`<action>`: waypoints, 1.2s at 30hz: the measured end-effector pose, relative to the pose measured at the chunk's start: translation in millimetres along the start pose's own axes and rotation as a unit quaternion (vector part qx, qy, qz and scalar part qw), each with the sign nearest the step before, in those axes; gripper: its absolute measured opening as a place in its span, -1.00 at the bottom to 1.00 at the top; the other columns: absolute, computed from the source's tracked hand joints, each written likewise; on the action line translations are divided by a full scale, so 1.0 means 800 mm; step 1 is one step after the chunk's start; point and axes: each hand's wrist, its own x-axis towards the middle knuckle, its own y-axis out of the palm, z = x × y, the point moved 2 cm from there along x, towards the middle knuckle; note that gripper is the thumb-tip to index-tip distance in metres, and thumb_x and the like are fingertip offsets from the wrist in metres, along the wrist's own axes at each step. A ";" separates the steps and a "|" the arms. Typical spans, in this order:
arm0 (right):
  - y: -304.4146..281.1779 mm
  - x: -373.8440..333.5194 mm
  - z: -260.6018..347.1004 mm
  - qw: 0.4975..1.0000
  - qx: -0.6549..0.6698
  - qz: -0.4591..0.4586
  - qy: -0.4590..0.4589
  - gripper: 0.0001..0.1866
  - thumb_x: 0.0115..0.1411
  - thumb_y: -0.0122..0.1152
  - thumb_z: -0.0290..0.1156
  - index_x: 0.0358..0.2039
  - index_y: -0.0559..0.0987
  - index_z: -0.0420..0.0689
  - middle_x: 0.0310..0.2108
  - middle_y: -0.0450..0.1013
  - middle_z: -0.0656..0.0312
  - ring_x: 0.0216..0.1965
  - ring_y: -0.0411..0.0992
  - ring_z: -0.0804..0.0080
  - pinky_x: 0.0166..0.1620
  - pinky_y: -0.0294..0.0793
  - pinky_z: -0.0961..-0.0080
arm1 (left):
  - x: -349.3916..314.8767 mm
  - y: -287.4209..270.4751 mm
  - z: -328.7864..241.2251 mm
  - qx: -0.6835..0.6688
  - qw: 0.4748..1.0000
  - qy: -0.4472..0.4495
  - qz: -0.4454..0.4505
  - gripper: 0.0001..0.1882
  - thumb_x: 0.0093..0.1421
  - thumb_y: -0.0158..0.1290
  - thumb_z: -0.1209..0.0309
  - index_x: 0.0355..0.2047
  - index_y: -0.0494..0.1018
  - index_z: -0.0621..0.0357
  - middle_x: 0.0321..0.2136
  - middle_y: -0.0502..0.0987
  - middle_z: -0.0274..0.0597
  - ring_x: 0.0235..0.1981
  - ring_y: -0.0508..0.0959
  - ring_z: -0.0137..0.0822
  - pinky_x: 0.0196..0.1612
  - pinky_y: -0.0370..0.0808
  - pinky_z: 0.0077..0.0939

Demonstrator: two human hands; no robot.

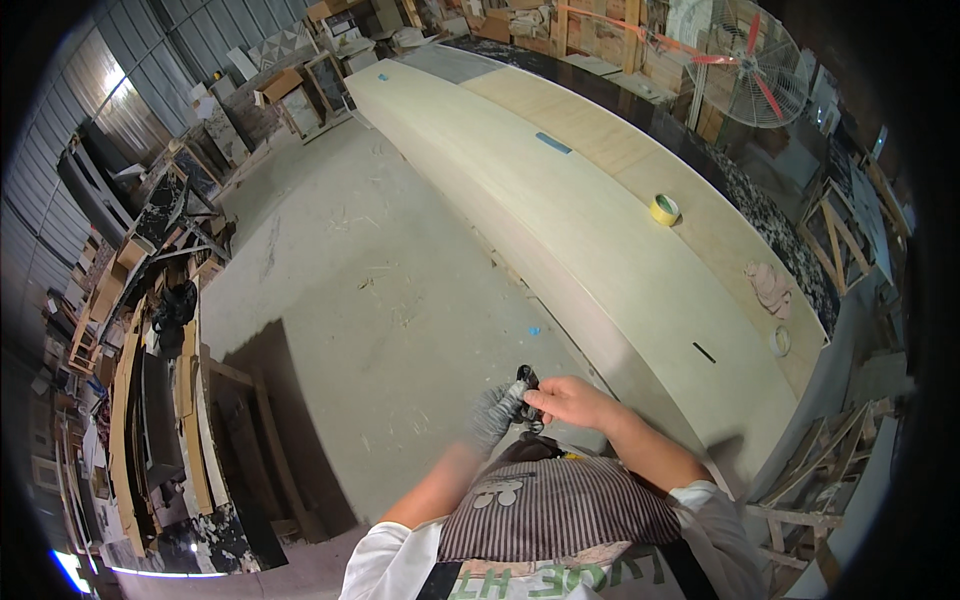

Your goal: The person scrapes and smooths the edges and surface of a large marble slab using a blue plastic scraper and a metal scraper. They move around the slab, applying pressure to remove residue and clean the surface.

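In front of my striped apron [560,510], my two hands meet. My left hand [493,412] wears a grey knit work glove [485,420] and is smeared by motion, so its finger pose is unclear. Bare, my right hand [562,400] pinches dark material at the glove's finger end, thumb and fingers closed. Black folds [525,376] stick up between the hands; their exact shape is hard to make out. To the right runs a long cream panel [590,230], apart from both hands.
On the panel lie a yellow tape roll [664,210], a pink rag [768,290], a pale tape ring [780,341], a thin black strip [704,352] and a blue piece [553,143]. A fan [750,65] stands behind. Stacked boards [185,400] are at left; a blue scrap [534,330] is on the floor.
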 end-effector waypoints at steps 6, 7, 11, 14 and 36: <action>-0.007 0.002 -0.001 0.987 -0.111 -0.099 -0.052 -0.71 0.23 0.14 -0.23 -0.39 0.52 -0.24 -0.52 0.49 0.25 -0.45 0.44 0.57 -0.37 0.40 0.53 | -0.003 -0.014 -0.002 0.224 0.970 0.080 -0.052 -0.64 0.26 0.07 0.20 -0.17 0.53 0.29 -0.33 0.63 -0.18 -0.29 0.55 -0.42 -0.14 0.47 -0.46; -0.007 -0.002 0.002 0.988 -0.061 -0.125 -0.060 -0.73 0.22 0.17 -0.25 -0.38 0.51 -0.24 -0.51 0.49 0.25 -0.44 0.44 0.56 -0.36 0.42 0.53 | 0.001 -0.015 0.006 0.233 0.967 0.082 -0.061 -0.66 0.25 0.08 0.23 -0.16 0.53 0.28 -0.32 0.62 -0.17 -0.28 0.55 -0.42 -0.14 0.47 -0.47; 0.009 -0.005 0.020 0.982 0.027 -0.163 -0.089 -0.80 0.17 0.25 -0.37 -0.35 0.50 -0.25 -0.47 0.50 0.24 -0.41 0.46 0.55 -0.30 0.47 0.54 | 0.000 -0.005 0.007 0.356 0.930 0.077 -0.046 -0.67 0.19 0.17 0.28 -0.12 0.50 0.25 -0.29 0.61 -0.17 -0.24 0.54 -0.43 -0.12 0.47 -0.48; 0.017 0.009 -0.007 0.988 -0.022 -0.130 -0.084 -0.79 0.17 0.24 -0.39 -0.32 0.51 -0.29 -0.48 0.51 0.21 -0.42 0.47 0.53 -0.29 0.48 0.54 | 0.000 -0.006 0.024 0.302 0.951 0.064 -0.002 -0.58 0.13 0.24 0.23 -0.09 0.49 0.23 -0.28 0.61 -0.20 -0.23 0.53 -0.42 -0.11 0.47 -0.47; 0.061 0.004 -0.042 0.961 0.050 -0.122 -0.244 -0.82 0.12 0.17 -0.56 -0.29 0.38 -0.22 -0.40 0.33 0.24 -0.43 0.34 0.58 -0.36 0.40 0.56 | 0.043 -0.019 0.119 0.353 0.930 0.060 0.084 -0.59 0.16 0.08 0.13 -0.05 0.49 0.05 -0.18 0.59 -0.07 -0.15 0.56 -0.23 -0.08 0.47 -0.36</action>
